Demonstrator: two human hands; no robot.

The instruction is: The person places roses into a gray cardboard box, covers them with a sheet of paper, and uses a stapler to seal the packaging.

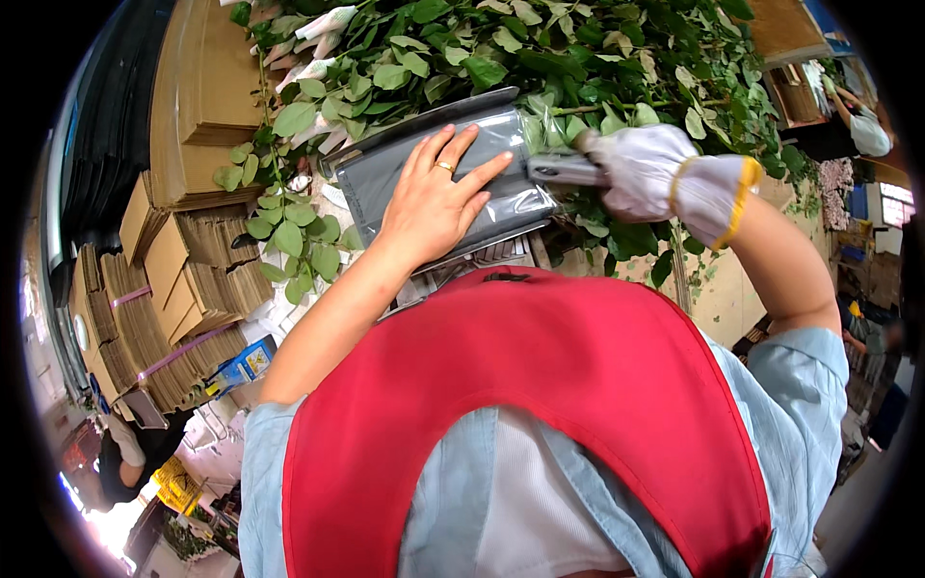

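My left hand (436, 197), bare and with a ring on one finger, lies with fingers spread on a dark grey wrapping sheet (371, 188) under shiny clear plastic. The sheet's edges stand up along its far and near sides. At its right end the clear film (544, 123) meets green leaves. My right hand (644, 171) wears a white glove with a yellow cuff edge. It is closed round a grey stapler (570, 171), whose front end is at the sheet's right edge. What lies inside the wrapping is hard to make out.
Leafy stems (578, 58) heap across the far side, with white-sleeved flower heads (323, 24) at their left. Cardboard stacks (207, 96) and folded cardboard (188, 279) stand to the left, near a blue box (249, 362). Other people (867, 130) are at the far right and lower left.
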